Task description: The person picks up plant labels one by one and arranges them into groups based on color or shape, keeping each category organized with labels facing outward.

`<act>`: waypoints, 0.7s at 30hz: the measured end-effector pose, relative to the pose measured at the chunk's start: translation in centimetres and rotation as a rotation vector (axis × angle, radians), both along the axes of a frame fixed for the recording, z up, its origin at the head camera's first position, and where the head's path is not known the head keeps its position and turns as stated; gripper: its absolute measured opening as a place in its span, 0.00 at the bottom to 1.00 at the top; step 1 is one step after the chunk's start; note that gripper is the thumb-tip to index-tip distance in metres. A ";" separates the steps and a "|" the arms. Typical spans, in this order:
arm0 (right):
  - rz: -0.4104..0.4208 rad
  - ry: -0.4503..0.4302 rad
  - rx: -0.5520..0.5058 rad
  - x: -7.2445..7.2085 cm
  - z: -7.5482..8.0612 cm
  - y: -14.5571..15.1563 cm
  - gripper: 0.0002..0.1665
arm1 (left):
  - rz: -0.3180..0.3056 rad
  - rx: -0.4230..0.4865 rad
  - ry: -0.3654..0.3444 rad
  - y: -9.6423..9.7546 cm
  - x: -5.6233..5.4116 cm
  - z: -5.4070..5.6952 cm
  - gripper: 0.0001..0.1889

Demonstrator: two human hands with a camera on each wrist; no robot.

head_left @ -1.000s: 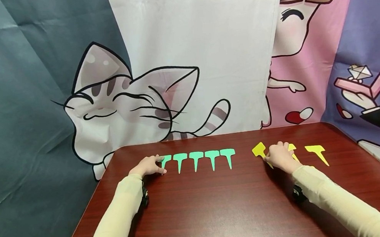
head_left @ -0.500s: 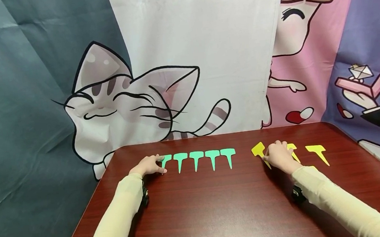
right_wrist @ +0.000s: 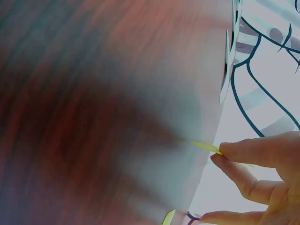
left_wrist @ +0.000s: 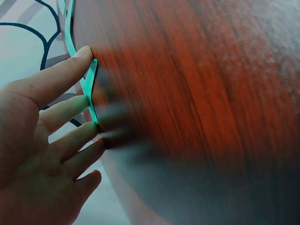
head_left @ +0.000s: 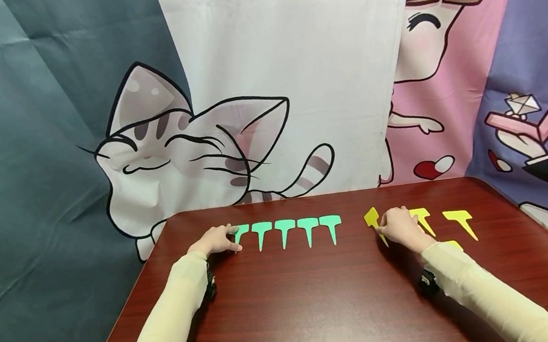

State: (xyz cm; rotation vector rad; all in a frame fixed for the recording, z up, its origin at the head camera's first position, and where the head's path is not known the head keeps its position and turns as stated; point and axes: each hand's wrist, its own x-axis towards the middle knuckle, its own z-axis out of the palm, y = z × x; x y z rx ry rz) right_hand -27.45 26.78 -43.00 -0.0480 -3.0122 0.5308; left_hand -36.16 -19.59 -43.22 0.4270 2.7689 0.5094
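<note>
Several green T-shaped plant labels (head_left: 285, 225) lie in a row on the table, heads toward the far edge. My left hand (head_left: 217, 240) touches the leftmost green plant label (head_left: 242, 229); the left wrist view shows its fingers spread and mostly straight, with the tips along the label (left_wrist: 90, 91). At the right, my right hand (head_left: 401, 226) pinches a yellow plant label (head_left: 371, 217) between thumb and index finger, the head sticking out to the left of the hand. In the right wrist view that label (right_wrist: 204, 146) appears nearly edge-on, close over the table.
Beside my right hand lie a yellow label (head_left: 421, 215) and, farther right, another yellow label (head_left: 459, 216). A third yellow label (head_left: 454, 244) is partly hidden by my right sleeve. Behind the brown table (head_left: 308, 306) hangs a cartoon-printed cloth (head_left: 290, 35).
My right hand has shifted slightly left with the yellow plant label, whose head has turned and looks narrower. More of the yellow label behind that hand shows. My left hand stays at the green label.
</note>
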 end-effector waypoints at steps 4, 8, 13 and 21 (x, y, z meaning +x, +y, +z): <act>0.031 0.039 0.006 0.1 0.0 -0.5 0.12 | 0.010 0.006 -0.005 0.0 0.1 0.1 0.37; 0.053 0.059 0.010 0.1 -0.2 -1.3 0.12 | 0.007 0.001 0.000 0.0 0.1 0.1 0.37; 0.079 0.067 -0.007 0.4 -0.2 -2.4 0.11 | 0.003 -0.002 -0.005 0.0 0.1 0.1 0.37; 0.098 0.069 -0.036 0.7 0.1 -3.8 0.13 | 0.001 -0.013 0.014 -0.1 -0.3 -0.2 0.37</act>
